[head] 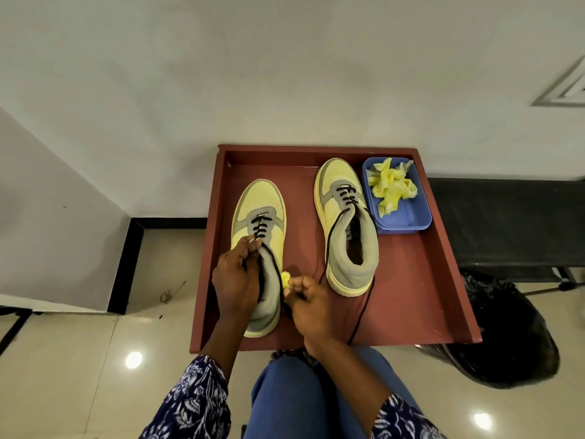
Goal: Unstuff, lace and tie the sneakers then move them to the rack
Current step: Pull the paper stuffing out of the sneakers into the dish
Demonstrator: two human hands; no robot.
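Nearest, the left hand (235, 280) grips the collar of the left sneaker (259, 248), fingers curled over its black lace (269, 261). The right hand (311, 307) pinches a yellow paper wad (286, 278) just beside that sneaker. Both sneakers stand in a red-brown tray (411, 296). The right sneaker (348, 229) stands farther right, its lace trailing toward the near edge. At the far right corner, a blue bin (408, 217) holds crumpled yellow paper (392, 185).
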